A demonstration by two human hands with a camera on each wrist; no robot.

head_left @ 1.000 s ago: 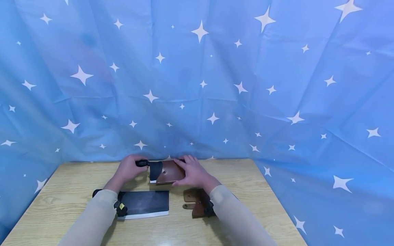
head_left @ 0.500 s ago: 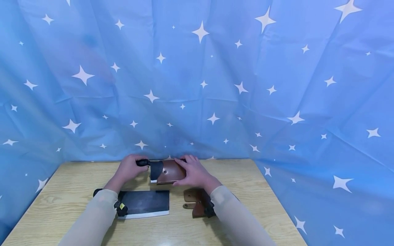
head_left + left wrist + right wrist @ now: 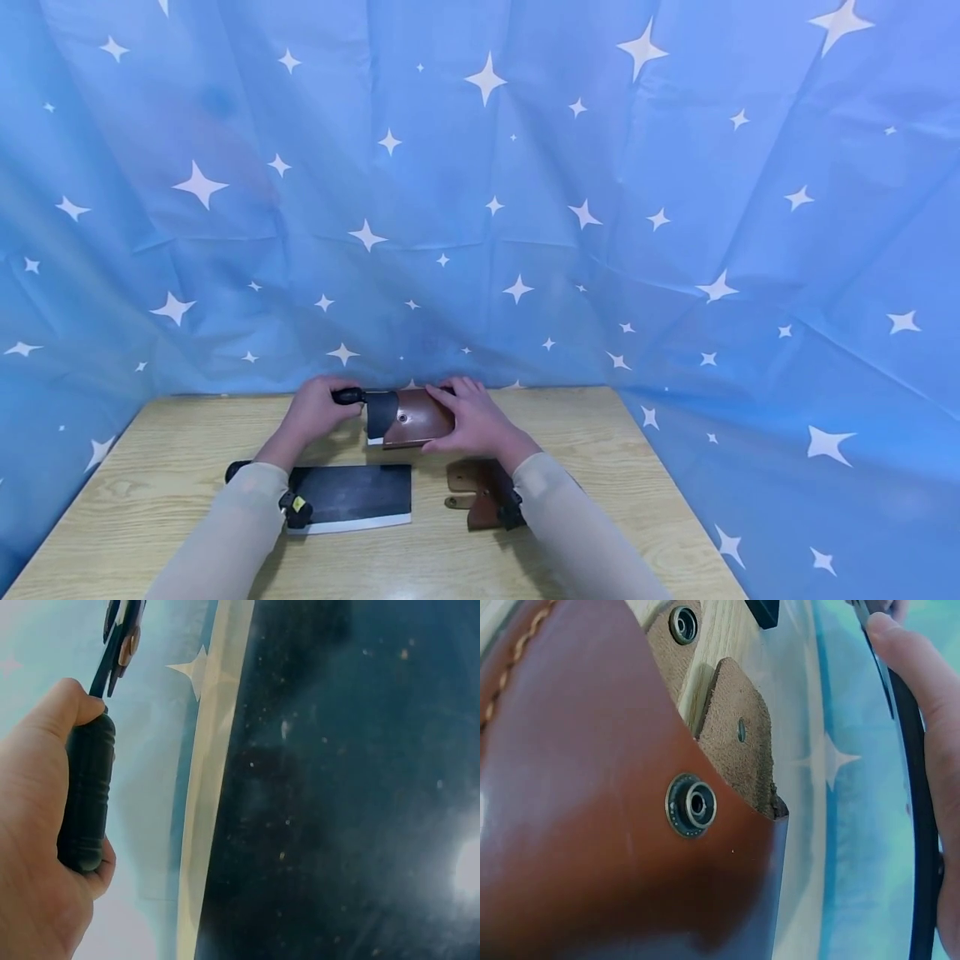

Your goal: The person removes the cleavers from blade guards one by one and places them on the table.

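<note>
At the far edge of the table, my left hand [image 3: 313,412] grips the black handle [image 3: 90,795] of a cleaver [image 3: 382,414]. A brown leather sheath [image 3: 420,419] with a snap stud covers most of its blade; a dark strip with a pale lower edge shows beside the handle. My right hand [image 3: 476,425] holds the sheath at its right end, thumb on the near face. Nearer to me lies a second cleaver [image 3: 352,492], its bare blade pointing right and its handle partly behind my left forearm. A second brown sheath [image 3: 592,825], with open straps, lies partly under my right wrist.
The wooden table [image 3: 420,567] ends just behind the held cleaver. A blue curtain [image 3: 450,208] with white stars hangs behind it and along both sides. The bare blade's pale edge faces me.
</note>
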